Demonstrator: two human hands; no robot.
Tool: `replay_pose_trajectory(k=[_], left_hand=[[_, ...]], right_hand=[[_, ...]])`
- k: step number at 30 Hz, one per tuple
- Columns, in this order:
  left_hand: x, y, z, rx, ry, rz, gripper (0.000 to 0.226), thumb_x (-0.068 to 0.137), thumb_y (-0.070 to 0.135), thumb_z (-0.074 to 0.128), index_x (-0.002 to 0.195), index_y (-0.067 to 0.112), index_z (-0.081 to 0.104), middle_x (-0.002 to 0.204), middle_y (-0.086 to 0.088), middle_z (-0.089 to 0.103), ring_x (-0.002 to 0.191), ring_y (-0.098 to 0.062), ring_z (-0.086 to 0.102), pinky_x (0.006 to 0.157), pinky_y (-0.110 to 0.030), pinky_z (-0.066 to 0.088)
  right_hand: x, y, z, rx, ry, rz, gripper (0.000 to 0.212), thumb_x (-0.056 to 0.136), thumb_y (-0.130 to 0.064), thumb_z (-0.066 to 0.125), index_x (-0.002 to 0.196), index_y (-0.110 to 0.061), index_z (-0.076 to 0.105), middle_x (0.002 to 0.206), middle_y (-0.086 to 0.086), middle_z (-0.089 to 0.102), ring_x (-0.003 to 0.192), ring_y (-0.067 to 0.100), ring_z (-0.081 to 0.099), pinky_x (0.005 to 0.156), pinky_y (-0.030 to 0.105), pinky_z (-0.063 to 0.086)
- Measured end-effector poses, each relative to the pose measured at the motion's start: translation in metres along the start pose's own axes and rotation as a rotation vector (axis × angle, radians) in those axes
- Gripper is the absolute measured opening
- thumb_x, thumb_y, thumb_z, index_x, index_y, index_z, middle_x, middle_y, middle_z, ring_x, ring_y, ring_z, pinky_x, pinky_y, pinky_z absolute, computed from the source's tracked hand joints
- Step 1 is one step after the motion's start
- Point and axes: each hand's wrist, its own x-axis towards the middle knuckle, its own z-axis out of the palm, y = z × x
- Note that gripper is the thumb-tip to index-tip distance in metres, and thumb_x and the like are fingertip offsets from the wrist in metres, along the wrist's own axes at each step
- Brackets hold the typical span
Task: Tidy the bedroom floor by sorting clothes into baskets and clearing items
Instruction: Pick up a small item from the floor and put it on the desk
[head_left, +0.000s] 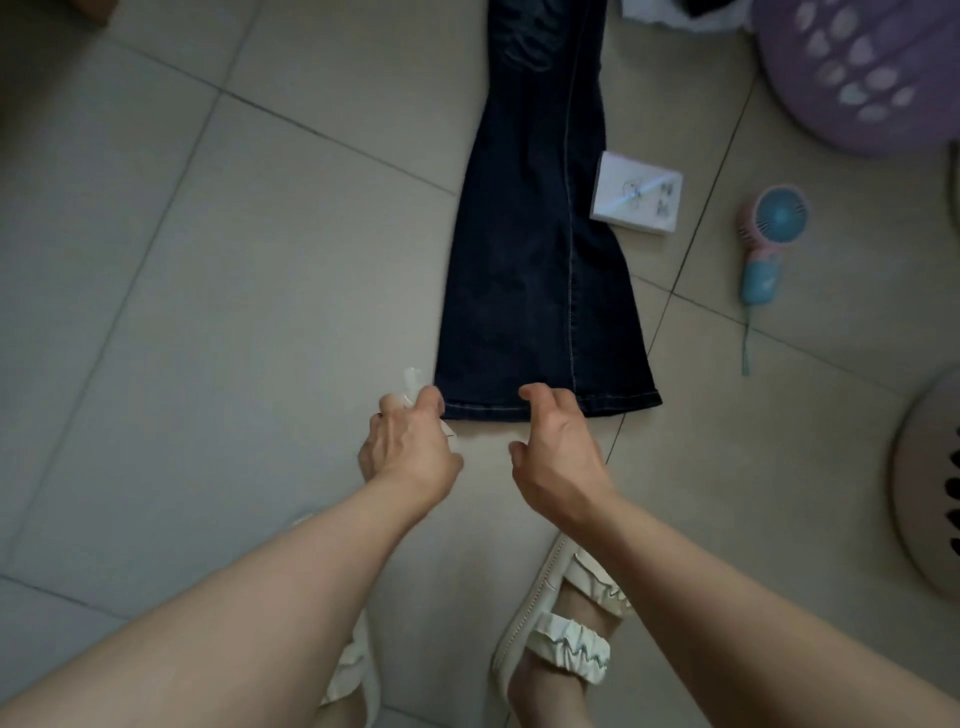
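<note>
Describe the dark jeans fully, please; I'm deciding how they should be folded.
The jeans are dark navy denim with pale seam stitching. They lie flat and lengthwise on the tiled floor, legs stacked, flared hem nearest the person, upper part running out of view at the top. A white box touches or slightly overlaps their right edge. The left hand touches the hem's left corner; the right hand hovers over the hem, contact unclear.

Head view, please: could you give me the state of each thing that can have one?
jeans: folded lengthwise, flat on floor
left hand: at hem corner, holds something clear
right hand: open, at hem
white box: closed, touching jeans
handheld fan: lying on floor
purple basket: contents not visible
</note>
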Motion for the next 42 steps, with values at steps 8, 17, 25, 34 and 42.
replay_pose_trajectory(k=[8,17,25,34,42], left_hand=[[-0.032,0.051,-0.124,-0.088,0.048,0.138,0.035,0.081,0.026,0.061,0.115,0.029,0.051,0.108,-0.005,0.061,0.099,-0.027,0.055,0.072,-0.028,0.038],[-0.035,0.139,-0.212,-0.118,0.003,0.223,0.042,0.077,0.031,0.066,0.114,0.026,0.047,0.103,-0.002,0.060,0.096,-0.024,0.058,0.076,-0.031,0.046],[0.004,0.218,-0.211,-0.101,0.005,0.196,0.041,0.079,0.028,0.065,0.117,0.027,0.047,0.108,0.000,0.057,0.092,-0.019,0.054,0.075,-0.030,0.045],[0.092,0.245,-0.157,-0.094,-0.010,0.213,0.044,0.081,0.027,0.065,0.121,0.026,0.048,0.113,-0.002,0.053,0.093,-0.019,0.053,0.076,-0.031,0.046],[0.167,0.231,-0.103,-0.124,-0.012,0.240,0.045,0.081,0.026,0.066,0.122,0.025,0.048,0.115,-0.001,0.054,0.095,-0.020,0.055,0.074,-0.031,0.045]], right_hand=[[-0.030,-0.060,-0.094,0.012,0.090,0.009,0.055,0.089,-0.011,0.053,0.140,-0.014,0.031,0.139,0.008,0.035,0.124,0.024,0.042,0.095,0.032,0.041],[-0.006,-0.087,-0.210,0.108,0.242,0.007,0.053,0.089,-0.011,0.053,0.137,-0.014,0.032,0.136,0.008,0.037,0.123,0.024,0.039,0.097,0.034,0.040],[0.057,-0.039,-0.258,0.053,0.204,0.015,0.055,0.086,-0.003,0.051,0.136,-0.012,0.032,0.134,0.008,0.041,0.123,0.024,0.039,0.097,0.032,0.036],[0.157,0.017,-0.233,-0.058,0.127,0.006,0.076,0.079,-0.001,0.057,0.145,-0.014,0.023,0.138,0.008,0.039,0.124,0.028,0.037,0.101,0.038,0.038],[0.238,0.053,-0.176,-0.199,0.209,0.003,0.081,0.078,-0.005,0.062,0.145,-0.019,0.020,0.146,0.005,0.031,0.131,0.026,0.031,0.102,0.038,0.037]])
